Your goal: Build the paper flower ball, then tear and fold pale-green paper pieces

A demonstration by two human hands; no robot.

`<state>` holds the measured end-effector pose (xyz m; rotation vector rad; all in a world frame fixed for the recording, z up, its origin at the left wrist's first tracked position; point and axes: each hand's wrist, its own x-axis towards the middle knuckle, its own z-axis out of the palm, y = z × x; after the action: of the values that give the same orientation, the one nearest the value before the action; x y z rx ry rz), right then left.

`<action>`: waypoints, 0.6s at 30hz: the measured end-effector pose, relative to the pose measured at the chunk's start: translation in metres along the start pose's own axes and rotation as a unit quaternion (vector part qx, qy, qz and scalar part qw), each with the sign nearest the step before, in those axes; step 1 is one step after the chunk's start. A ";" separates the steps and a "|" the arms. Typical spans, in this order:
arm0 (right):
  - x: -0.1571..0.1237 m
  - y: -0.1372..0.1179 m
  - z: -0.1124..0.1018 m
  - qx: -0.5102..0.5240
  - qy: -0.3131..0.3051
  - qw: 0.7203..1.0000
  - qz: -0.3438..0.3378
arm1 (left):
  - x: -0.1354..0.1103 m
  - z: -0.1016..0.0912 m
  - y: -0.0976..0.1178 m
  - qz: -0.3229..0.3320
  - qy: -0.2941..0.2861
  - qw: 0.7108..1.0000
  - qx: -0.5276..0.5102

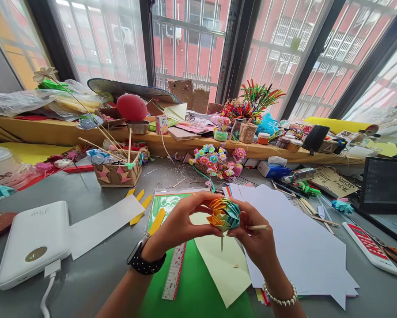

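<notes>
Smooth green mat (196, 287) below, white sheets (304, 251) crowding right — your half-curled left hand (181, 223) and right hand (258, 240) pinch a spiky paper flower (223, 214), pale stick (259, 227) in the right.

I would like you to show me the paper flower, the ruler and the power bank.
Paper flower (224, 214), head view: middle petals.
Ruler (175, 273), head view: printed face.
Power bank (35, 238), head view: top face.

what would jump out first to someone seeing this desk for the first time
Probably the folded-paper flower, orange-yellow shading into blue-green, held between the left hand and right hand near the middle of the view. Next, likely the round red balloon on the ledge below the windows, left of centre. The bulky white power bank also stands out on the grey desk at the lower left.
</notes>
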<state>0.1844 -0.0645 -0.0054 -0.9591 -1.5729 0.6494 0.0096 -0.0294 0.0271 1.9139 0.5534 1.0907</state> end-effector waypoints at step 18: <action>0.000 0.005 -0.004 0.006 -0.005 1.000 -0.030 | 0.001 -0.006 0.000 0.032 0.036 0.997 0.060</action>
<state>0.1897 -0.0620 -0.0088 -0.8972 -1.6001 0.6215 0.0048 -0.0265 0.0292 2.0139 0.6141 1.1951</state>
